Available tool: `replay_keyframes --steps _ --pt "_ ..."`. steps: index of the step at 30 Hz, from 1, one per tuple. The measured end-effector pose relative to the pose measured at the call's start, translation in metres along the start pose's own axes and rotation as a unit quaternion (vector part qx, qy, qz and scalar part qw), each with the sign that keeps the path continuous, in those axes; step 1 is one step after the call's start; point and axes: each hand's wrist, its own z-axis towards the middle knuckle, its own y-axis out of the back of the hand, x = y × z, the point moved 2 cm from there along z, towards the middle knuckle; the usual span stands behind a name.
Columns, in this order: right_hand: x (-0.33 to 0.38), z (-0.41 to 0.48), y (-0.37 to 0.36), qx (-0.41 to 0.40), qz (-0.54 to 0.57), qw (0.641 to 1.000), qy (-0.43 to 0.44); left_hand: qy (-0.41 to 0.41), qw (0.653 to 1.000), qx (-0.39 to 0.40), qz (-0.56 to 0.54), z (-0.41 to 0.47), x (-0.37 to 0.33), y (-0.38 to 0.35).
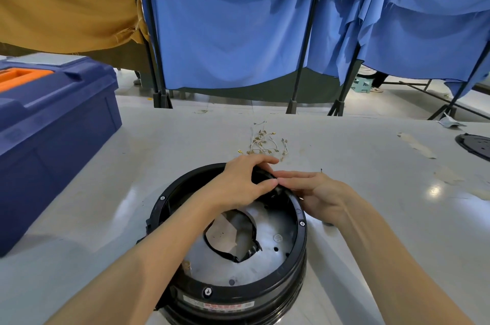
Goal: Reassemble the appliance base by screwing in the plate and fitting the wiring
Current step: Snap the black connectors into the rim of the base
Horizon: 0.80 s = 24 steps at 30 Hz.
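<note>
A round black appliance base [297,271] lies on the table in front of me, open side up. Inside it sits a silver metal plate [275,224] with a central opening ringed by black wiring [225,251]. My left hand [238,186] reaches over the base's far rim, fingers curled round the rim and a black part there. My right hand [315,192] meets it from the right, fingertips pinching the same black part at the far rim. What the fingers hold is mostly hidden. A pile of short white wires with brass terminals [265,143] lies just beyond the base.
A dark blue toolbox with an orange handle [53,125] stands at the left. A black round cover [477,145] lies at the table's right edge. A small screw [321,170] lies near my right hand. Blue and tan cloth screens hang behind the table.
</note>
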Motion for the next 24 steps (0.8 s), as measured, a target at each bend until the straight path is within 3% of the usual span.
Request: replay_keyframes --steps 10,13,16,19,24 --pt "-0.001 0.0 0.002 -0.009 -0.037 0.999 0.012 0.001 1.0 0.005 0.0 -0.004 0.001 0.01" --pt "0.006 -0.004 0.007 -0.003 -0.082 0.997 0.0 0.011 0.996 -0.024 0.087 -0.006 0.009 0.033" --pt "0.015 -0.01 0.011 0.016 -0.145 0.989 0.002 0.105 0.977 -0.055 0.177 -0.016 0.029 0.059" --pt "0.02 -0.017 0.008 0.018 -0.221 0.975 0.022 0.153 0.976 -0.027 0.155 -0.03 0.045 0.064" --pt "0.019 -0.022 -0.012 0.021 -0.309 0.948 0.079 0.105 0.986 -0.048 0.122 -0.039 0.045 0.055"
